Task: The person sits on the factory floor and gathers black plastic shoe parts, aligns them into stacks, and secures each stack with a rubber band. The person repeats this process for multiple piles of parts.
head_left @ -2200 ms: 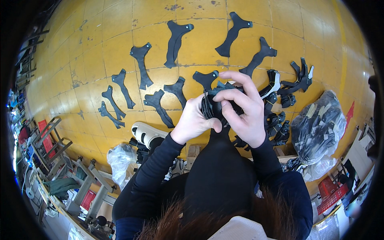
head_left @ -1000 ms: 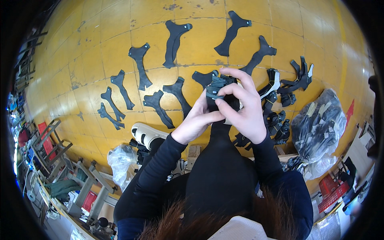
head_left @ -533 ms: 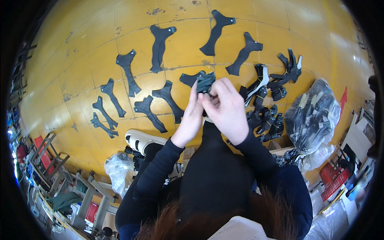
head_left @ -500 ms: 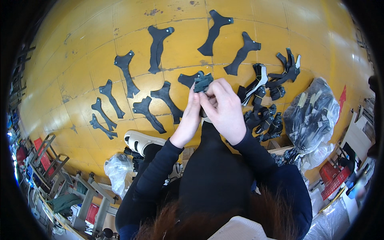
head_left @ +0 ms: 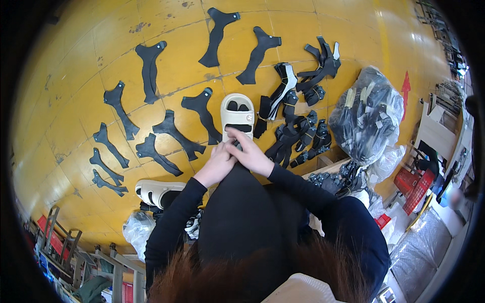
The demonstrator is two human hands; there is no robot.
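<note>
My left hand and my right hand meet above my black-clad knee, fingers closed together. Between the fingertips shows only a scrap of something dark; the fingers cover most of it, and I cannot make out what it is. Just beyond the fingers stands a cream clog on my foot. Left of that clog a black sock lies flat on the yellow floor, near another black sock. Several more flat black socks, such as the far one, spread out in loose rows.
Banded bundles of dark socks lie to the right, beside a large clear bag filled with socks. A second cream clog and a small plastic bag are at lower left. Red crates stand at the far right.
Both hands have come down closer to my knee, and the dark green bundle seen in them before is now mostly hidden. The view has shifted, uncovering the cream clog ahead.
</note>
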